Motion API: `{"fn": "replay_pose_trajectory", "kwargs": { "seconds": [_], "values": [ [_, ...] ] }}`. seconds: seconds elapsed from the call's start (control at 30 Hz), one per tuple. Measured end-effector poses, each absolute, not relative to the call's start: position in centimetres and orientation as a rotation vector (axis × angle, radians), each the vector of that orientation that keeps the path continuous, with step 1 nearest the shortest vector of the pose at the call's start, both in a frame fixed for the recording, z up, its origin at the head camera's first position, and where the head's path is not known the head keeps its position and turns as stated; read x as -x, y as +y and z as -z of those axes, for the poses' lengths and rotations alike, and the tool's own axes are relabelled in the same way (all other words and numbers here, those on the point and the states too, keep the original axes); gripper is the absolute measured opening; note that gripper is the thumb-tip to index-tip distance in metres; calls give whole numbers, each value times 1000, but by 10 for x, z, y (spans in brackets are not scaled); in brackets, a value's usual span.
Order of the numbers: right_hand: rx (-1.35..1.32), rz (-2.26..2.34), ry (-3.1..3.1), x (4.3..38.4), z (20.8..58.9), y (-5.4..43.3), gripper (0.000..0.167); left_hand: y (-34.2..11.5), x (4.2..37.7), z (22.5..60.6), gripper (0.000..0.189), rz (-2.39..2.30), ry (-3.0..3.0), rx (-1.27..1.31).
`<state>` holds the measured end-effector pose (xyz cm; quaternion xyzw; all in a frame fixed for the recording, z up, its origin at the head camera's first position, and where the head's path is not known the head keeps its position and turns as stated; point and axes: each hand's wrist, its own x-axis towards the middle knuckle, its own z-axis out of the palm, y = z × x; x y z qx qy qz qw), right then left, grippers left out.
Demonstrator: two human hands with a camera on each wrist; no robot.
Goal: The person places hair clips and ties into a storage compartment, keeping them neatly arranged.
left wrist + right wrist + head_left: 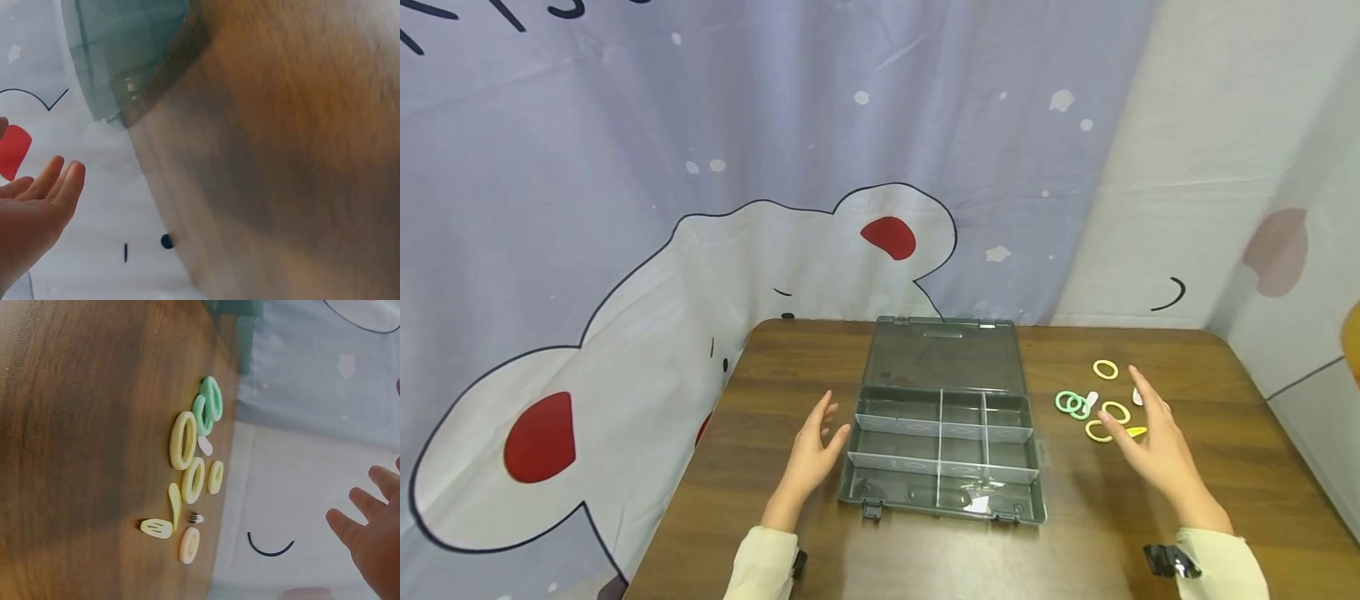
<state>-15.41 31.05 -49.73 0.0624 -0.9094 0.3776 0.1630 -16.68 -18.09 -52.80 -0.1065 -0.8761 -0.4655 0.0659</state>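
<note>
A grey see-through organizer box [940,447] lies on the table with its lid [944,354] folded back; dividers split it into several compartments. My left hand [812,450], fingers relaxed, hovers at the box's left side and holds nothing. Over the right part of the table my right hand [1157,446] hangs with fingers spread, also holding nothing. Near it lie green hair ties [212,399], yellow hair ties [183,440], a pink hair tie [189,545], and yellow hair clips [156,528]. A whitish clip [205,445] lies beside the green ties.
The brown wooden table [752,375] meets a printed curtain [775,267] along its back edge. A dark band with a small device [1171,561] sits on the right wrist.
</note>
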Motion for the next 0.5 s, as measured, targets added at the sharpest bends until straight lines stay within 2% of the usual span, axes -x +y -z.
{"fn": "replay_pose_trajectory", "kwargs": {
  "seconds": [0.5],
  "values": [
    [-123,-1332,-2571,156,518,331,76,-184,173,547,57,1814,-2607,148]
  ]
}}
